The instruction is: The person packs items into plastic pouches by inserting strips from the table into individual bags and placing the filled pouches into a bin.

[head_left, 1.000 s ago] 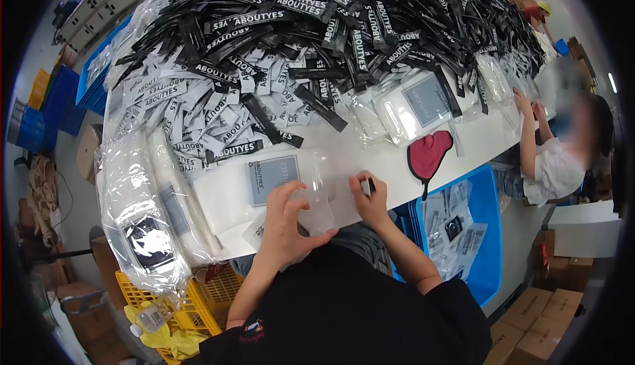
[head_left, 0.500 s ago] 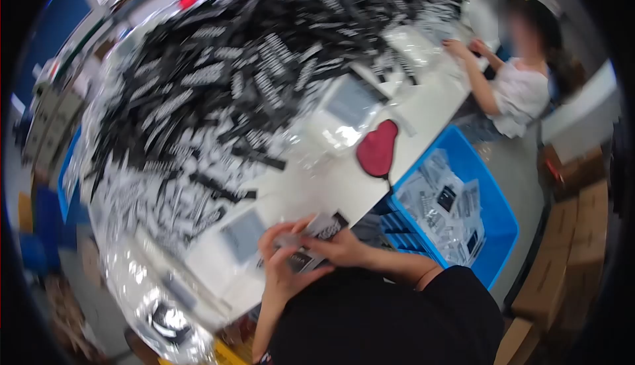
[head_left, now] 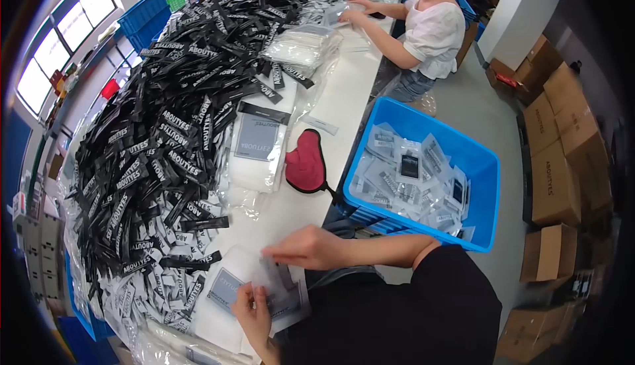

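My left hand [head_left: 253,312] is closed, thumb and fingers pinching a translucent plastic bag [head_left: 292,307] with grey printing low in front of me. My right hand [head_left: 307,248] is just above the bag's upper end, its fingers stretched out to the left and slightly blurred. Whether its fingertips touch the plastic I cannot tell. Under and beside the bag lies a stack of flat frosted bags with a grey printed panel [head_left: 227,288]. Black strip packets [head_left: 178,160] with white lettering and white packets [head_left: 173,276] are heaped to the left.
A dark red heart-shaped item [head_left: 305,161] with black edging lies on the white table [head_left: 334,103]. Beyond it are more stacked bags [head_left: 258,141]. A blue crate [head_left: 488,196] holding filled bags stands right. A co-worker [head_left: 433,31] handles bags farther up; cartons [head_left: 555,173] line the right.
My view has swung, showing more of the crate and table. The hands were together around black and white packets; now they are apart, the left on a bag and the right above it.
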A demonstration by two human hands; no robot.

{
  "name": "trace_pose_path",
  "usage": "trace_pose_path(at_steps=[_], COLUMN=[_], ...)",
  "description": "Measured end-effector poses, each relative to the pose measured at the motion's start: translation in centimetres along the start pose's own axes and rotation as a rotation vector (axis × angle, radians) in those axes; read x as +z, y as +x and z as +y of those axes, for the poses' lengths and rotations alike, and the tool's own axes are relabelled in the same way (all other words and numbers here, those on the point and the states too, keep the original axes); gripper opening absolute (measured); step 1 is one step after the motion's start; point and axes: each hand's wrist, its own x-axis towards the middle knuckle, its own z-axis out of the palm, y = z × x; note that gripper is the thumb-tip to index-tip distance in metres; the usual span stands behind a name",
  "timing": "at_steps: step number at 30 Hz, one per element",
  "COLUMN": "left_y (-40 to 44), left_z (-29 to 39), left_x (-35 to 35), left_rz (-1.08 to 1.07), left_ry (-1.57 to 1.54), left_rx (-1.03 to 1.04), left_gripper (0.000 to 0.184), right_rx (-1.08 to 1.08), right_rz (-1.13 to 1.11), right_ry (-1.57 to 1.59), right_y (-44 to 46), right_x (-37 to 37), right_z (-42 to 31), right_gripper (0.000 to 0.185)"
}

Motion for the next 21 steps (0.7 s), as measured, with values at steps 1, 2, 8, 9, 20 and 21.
trace_pose_path(at_steps=[1, 2, 8, 9, 20, 21], left_y=[0.0, 0.2, 0.5, 0.5, 2.2, 2.4], left_z=[0.6, 0.9, 2.6, 2.3, 4.2, 4.3], left_x=[0.2, 0.0, 1.1, 1.6, 4.1, 4.5], left_rz=[0.005, -0.067, -0.278, -0.304, -0.420, -0.474], left_ry=[-0.020, 0.011, 0.123, 0.144, 0.192, 0.156], left_rx=[-0.020, -0.033, -0.058, 0.000, 0.105, 0.093], left_gripper=[0.016, 0.016, 0.013, 0.013, 0.022, 0.021], right_rx=[0.029, 0.149, 0.476, 0.449, 0.555, 0.614], right_rz=[-0.128, -0.163, -0.578, -0.684, -0.390, -0.399], right_ry=[0.066, 0.242, 0.662, 0.535, 0.938, 0.919], right_y=[-0.4, -0.6, -0.8, -0.6, -4.9, -5.2], right_x=[-0.2, -0.7, -2.5, -2.1, -1.9, -2.5], right_z=[0.1, 0.2, 1.3, 1.9, 2.7, 2.9], right_gripper=[0.022, 0.020, 0.019, 0.020, 0.022, 0.023])
